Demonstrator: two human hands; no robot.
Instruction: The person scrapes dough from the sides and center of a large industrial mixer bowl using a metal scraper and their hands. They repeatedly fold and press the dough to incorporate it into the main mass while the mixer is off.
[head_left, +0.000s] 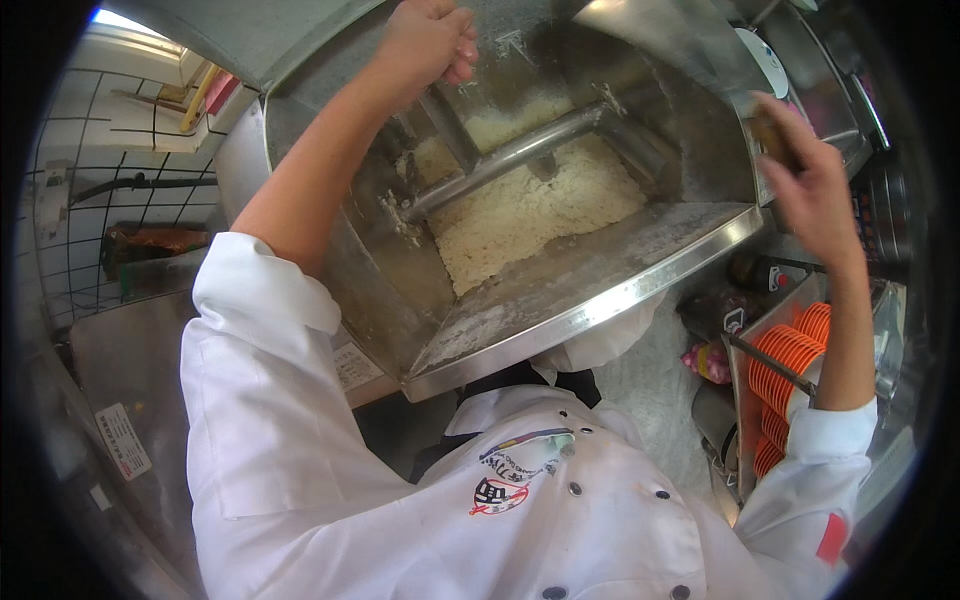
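Note:
A stainless steel dough mixer tub (585, 315) stands open before me, with pale, crumbly dough (532, 214) spread over its bottom. The metal mixing bar (517, 161) crosses the dough, and bits of dough cling to its ends. Above the far left part of the tub is my left hand (427, 45), its fingers curled together with nothing visible in them. My right hand (814, 180) is beside the tub's right wall, thumb and fingers apart. It is blurred, and the space between them is dark; no held thing can be made out.
To the right, a rack holds stacked orange-rimmed dishes (784, 364), with dark bottles (712, 307) next to it. A metal surface (142, 352) bearing a label lies at left, near a tiled wall (82, 135). The metal lid (202, 30) rises at upper left.

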